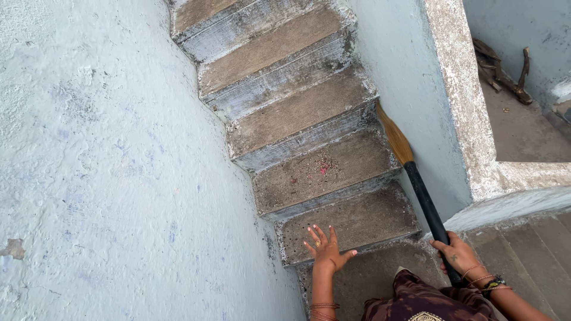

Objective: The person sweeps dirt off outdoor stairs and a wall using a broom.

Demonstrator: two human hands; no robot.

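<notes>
Right hand [457, 254] gripped the broom [416, 178], its long axis running up-left toward the steps [333, 169], while left hand [324, 249] hovered spread, empty.

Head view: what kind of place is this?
Likely an outdoor stairway of a house: worn concrete steps descend between pale blue plastered walls, with a low parapet alongside. The right hand holds a broom; the left hand is open.

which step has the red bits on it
The second step down below the left hand; reddish specks lie mid-tread, while the other steps show only grey dust.
</notes>
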